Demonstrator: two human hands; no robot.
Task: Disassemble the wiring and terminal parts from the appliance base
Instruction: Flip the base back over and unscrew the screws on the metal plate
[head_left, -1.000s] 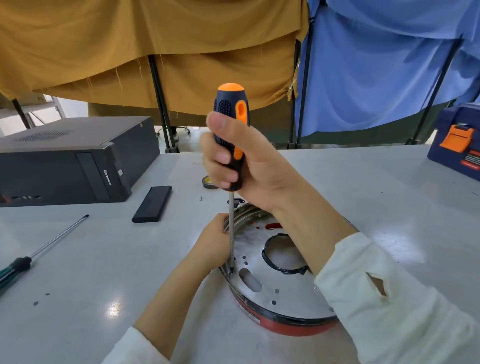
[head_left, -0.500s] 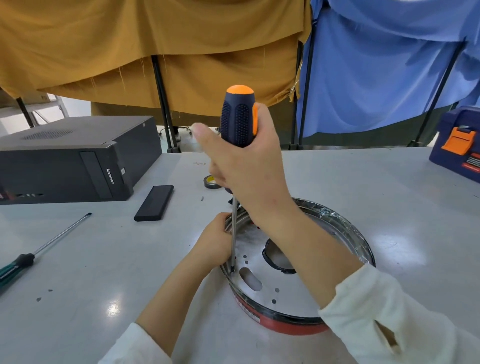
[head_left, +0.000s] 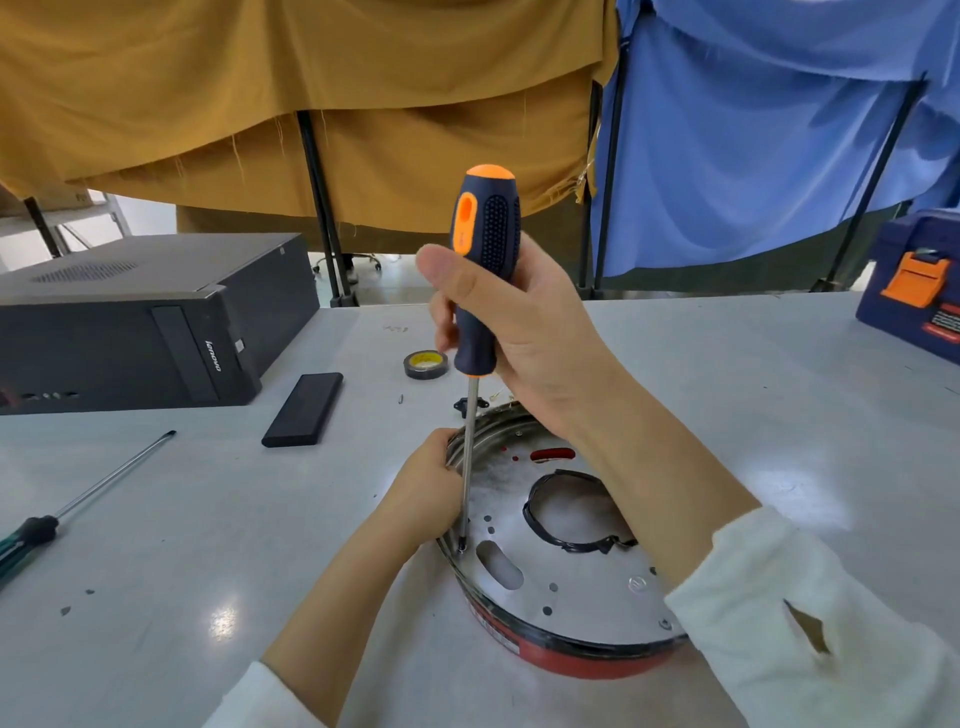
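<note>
The appliance base (head_left: 566, 613), a round metal pan with a red and black outer band, sits on the grey worktop (head_left: 208, 519) in the lower centre of the frame. The right hand (head_left: 524, 332) is clamped round the dark and orange handle of a screwdriver (head_left: 480, 270) held upright, its shaft running down to a screw (head_left: 461, 546) at the left edge of the pan floor. The left hand (head_left: 428, 493) grips the pan's left rim with curled fingers, steadying it. The job looks to be in its middle stretch: the pan floor shows many bare holes and slots, and no wires or terminal block can be made out inside, though a black ring (head_left: 566, 540) hangs loose round the central opening. A small black part (head_left: 470, 404) lies on the worktop just beyond the rim, possibly already taken off. At least this screw remains to be backed out; a second fastener near the lower right rim may remain too. A spare screwdriver (head_left: 88, 499) lies at lower left.
</note>
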